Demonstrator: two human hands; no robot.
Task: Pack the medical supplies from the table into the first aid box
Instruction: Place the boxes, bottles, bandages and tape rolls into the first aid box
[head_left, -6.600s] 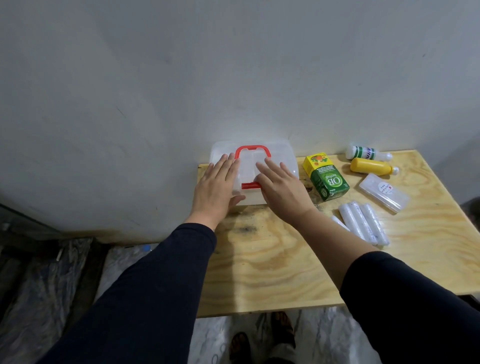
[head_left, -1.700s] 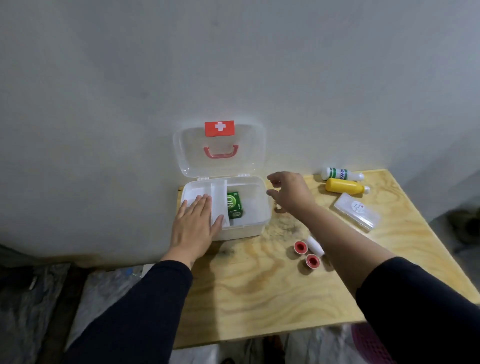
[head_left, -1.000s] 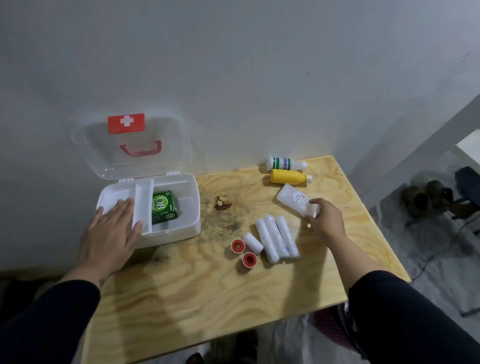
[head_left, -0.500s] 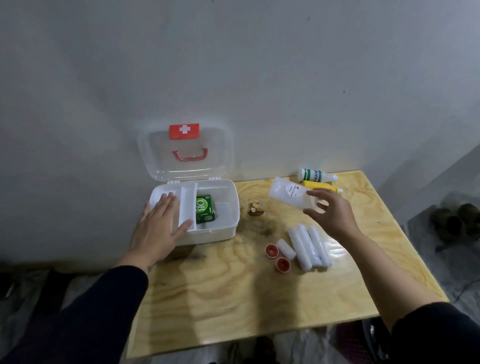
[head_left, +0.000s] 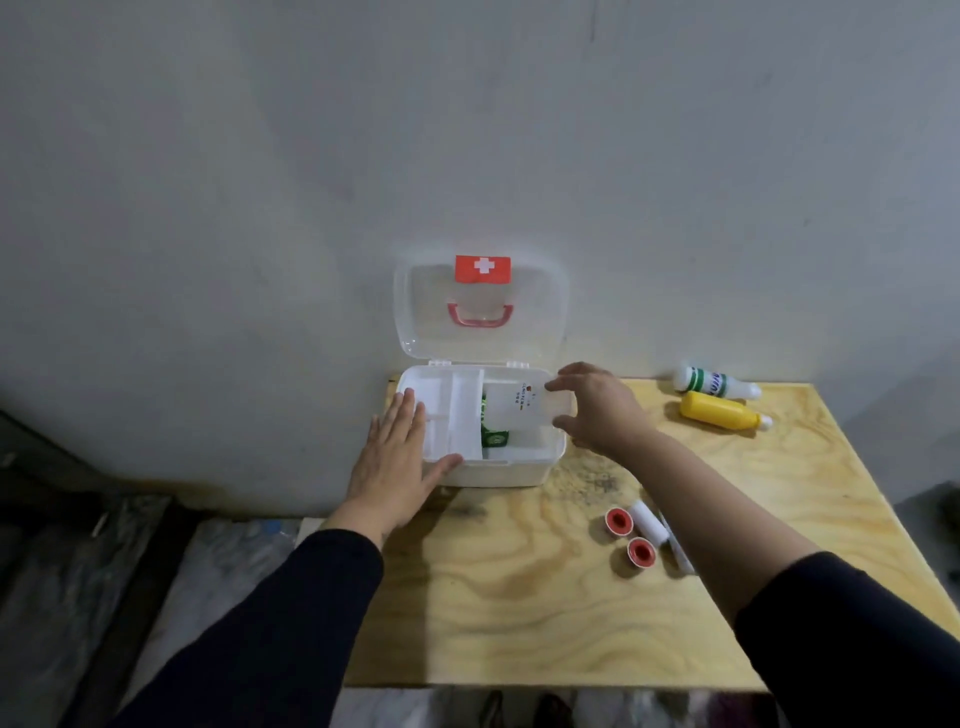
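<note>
The white first aid box stands open at the table's back left, its clear lid leaning on the wall. A green carton lies inside. My right hand holds a clear flat plastic case over the box's right compartment. My left hand lies flat on the box's left side, fingers spread. On the table lie a white bottle, a yellow bottle, two red-cored tape rolls and a white roll, with more rolls hidden under my right forearm.
The plywood table stands against a grey wall. Its left edge runs just under the box, and plastic sheeting covers the floor to the left. Dark stains mark the wood beside the box.
My right hand picked up the clear case from the right side of the table and carried it left over the open box. My left hand stayed on the box.
</note>
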